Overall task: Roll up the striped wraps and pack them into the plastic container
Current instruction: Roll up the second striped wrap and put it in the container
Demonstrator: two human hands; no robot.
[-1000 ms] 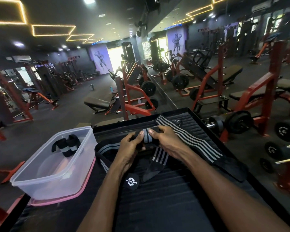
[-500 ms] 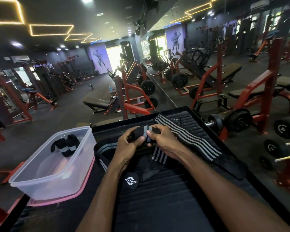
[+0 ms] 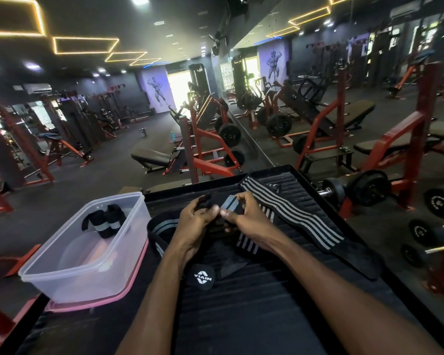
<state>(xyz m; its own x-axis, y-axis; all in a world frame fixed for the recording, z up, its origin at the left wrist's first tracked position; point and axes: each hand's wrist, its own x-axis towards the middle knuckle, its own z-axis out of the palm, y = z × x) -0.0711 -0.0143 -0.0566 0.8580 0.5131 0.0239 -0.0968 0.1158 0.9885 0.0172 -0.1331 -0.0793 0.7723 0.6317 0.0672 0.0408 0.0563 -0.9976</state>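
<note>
A partly rolled black wrap with grey stripes (image 3: 230, 204) is held above the black ribbed platform (image 3: 267, 303) between both hands. My left hand (image 3: 194, 221) pinches its left end and my right hand (image 3: 246, 221) grips the roll from the right; its loose tail (image 3: 244, 243) hangs down under them. A second striped wrap (image 3: 292, 213) lies flat, running from the platform's far edge toward the right. A third one (image 3: 162, 226) curves beside my left wrist. The clear plastic container (image 3: 87, 265) stands at the left and holds one rolled wrap (image 3: 104, 221).
The container sits on its pink lid (image 3: 118, 298). A round black logo patch (image 3: 202, 277) lies on the platform near my left forearm. Dumbbells (image 3: 356, 188) and red weight benches stand to the right and behind; the platform's raised rim runs along the far and right sides.
The roll has turned between my hands and grown a little tighter; the hanging tail is shorter. Container and the other wraps have not moved.
</note>
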